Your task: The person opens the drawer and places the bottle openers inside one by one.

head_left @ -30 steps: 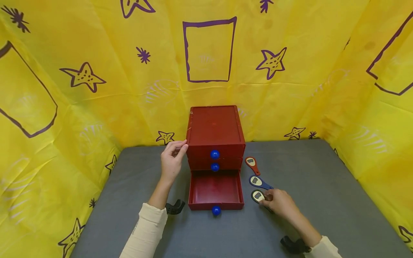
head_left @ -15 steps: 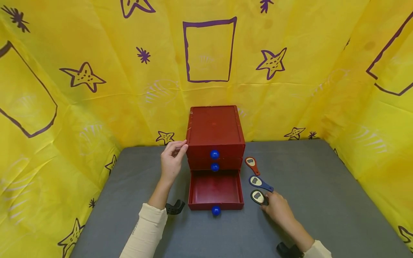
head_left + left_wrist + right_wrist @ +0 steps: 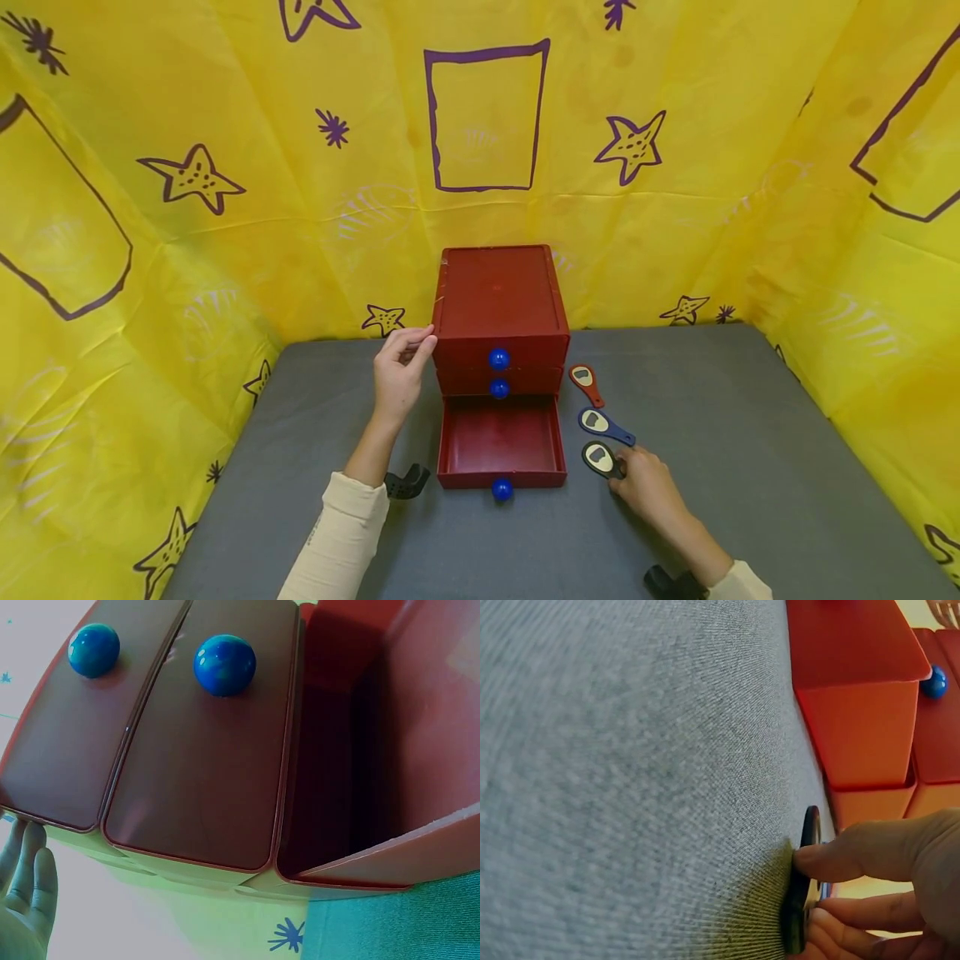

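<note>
My left hand (image 3: 397,379) rests its fingertips against the left side of a red drawer cabinet (image 3: 498,292), fingers fairly straight. The cabinet's bottom drawer (image 3: 468,481) is pulled out and its floor shows bare; the two drawers above are closed. To the right, my right hand (image 3: 651,487) pinches the handle of a black bottle opener (image 3: 599,458) between thumb and fingers. The right wrist view shows that opener (image 3: 810,825) tipped on edge, low at the grey cloth. Just behind it lie a blue bottle opener (image 3: 604,425) and a red bottle opener (image 3: 586,385).
Blue round knobs (image 3: 502,489) stick out from the drawer fronts. A grey cloth (image 3: 750,433) covers the table. Yellow fabric walls (image 3: 262,167) with drawn stars enclose it at the back and sides. Black wrist mounts (image 3: 407,482) sit by each forearm.
My right hand has shifted slightly left and its fingers now sit lower on the black opener's handle, leaving its head uncovered. The left hand and the cabinet have stayed put.
</note>
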A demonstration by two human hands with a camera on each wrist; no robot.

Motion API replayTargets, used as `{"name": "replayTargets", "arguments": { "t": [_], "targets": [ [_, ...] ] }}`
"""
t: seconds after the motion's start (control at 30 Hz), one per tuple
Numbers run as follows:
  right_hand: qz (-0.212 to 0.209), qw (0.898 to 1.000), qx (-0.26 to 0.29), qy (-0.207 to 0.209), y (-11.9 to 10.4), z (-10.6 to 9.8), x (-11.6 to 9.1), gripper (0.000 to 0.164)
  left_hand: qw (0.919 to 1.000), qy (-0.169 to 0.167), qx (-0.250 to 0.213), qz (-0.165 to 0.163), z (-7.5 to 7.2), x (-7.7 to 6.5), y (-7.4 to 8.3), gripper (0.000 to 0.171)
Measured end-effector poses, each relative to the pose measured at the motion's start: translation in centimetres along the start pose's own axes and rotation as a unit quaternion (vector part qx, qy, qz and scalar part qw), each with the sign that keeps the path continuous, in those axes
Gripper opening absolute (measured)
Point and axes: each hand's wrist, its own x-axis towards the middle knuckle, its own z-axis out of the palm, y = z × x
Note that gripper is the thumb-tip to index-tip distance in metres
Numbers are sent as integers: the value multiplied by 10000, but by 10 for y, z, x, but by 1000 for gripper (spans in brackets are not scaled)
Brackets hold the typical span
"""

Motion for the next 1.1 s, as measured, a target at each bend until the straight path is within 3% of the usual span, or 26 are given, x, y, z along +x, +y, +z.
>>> {"name": "replayTargets", "arguments": {
  "t": [0.17, 0.37, 0.87, 1.1],
  "targets": [
    [477, 9976, 143, -480, -5, -6, 1, 19, 10000, -46, -56, 9, -2, 0, -1, 21],
    [894, 9914, 500, -817, -4, -9, 4, 29, 9999, -104, -24, -67, -3, 0, 0, 21],
    [785, 9881, 1220, -503, -27, -41, 11, 31, 9998, -170, 116, -24, -2, 2, 4, 21],
    [535, 9849, 1572, -486, -45, -59, 19, 27, 9994, -247, 242, -4, -3, 2, 5, 20]
  ]
}}
